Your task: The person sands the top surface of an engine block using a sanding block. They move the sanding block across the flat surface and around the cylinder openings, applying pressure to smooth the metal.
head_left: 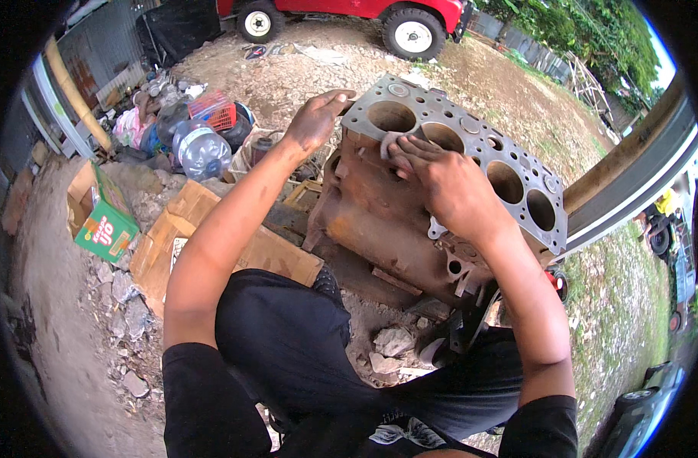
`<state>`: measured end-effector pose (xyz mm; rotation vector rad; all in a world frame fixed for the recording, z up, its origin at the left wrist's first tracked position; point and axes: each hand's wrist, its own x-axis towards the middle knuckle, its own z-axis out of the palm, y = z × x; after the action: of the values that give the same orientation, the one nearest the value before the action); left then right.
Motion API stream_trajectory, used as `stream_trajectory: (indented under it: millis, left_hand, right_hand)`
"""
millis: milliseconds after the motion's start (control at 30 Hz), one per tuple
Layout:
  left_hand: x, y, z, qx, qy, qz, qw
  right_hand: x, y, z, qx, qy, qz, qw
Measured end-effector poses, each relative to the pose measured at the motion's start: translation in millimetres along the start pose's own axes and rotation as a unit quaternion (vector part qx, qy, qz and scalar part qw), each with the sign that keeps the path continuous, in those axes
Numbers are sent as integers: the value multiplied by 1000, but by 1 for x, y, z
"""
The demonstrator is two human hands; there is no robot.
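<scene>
A bare engine block [395,198] stands in front of me, its flat grey top deck facing up with several round cylinder bores. Rust-brown covers its near side. My left hand [316,120] rests by the deck's far left corner, fingers stretched out, holding nothing that I can see. At the near edge of the deck, beside the two leftmost bores, is my right hand [441,179]. Its bent fingers press a small greyish folded piece of sandpaper [386,145] against that edge. The palm and part of the thumb are hidden.
Flattened cardboard [189,206] and a green box [108,221] lie left, below a clear plastic jug [204,151] and a red basket [214,111]. A post [631,160] stands close behind the block's right end. Loose stones [393,341] lie between my legs. A red vehicle [341,6] is parked beyond.
</scene>
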<state>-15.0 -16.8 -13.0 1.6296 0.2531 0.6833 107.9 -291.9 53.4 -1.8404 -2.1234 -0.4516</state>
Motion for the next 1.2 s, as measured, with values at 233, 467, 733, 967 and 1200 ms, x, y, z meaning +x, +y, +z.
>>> stream_trajectory:
  millis: [233,467,733,967,1200]
  left_hand:
    - [11,35,-12,159,-60,-97,981]
    - [-11,55,-47,157,-82,-133,975]
    - [7,46,-29,161,-41,-115,979]
    - [5,66,0,293,-67,-114,947]
    - [-71,91,-9,446,-86,-25,891]
  right_hand:
    - [65,5,26,-13,-128,49,990]
    - [35,4,29,36,63,8,997]
    - [60,1,25,-4,-99,71,993]
    - [61,18,36,-109,-84,7,990]
    - [9,-20,-26,8,-130,122,984]
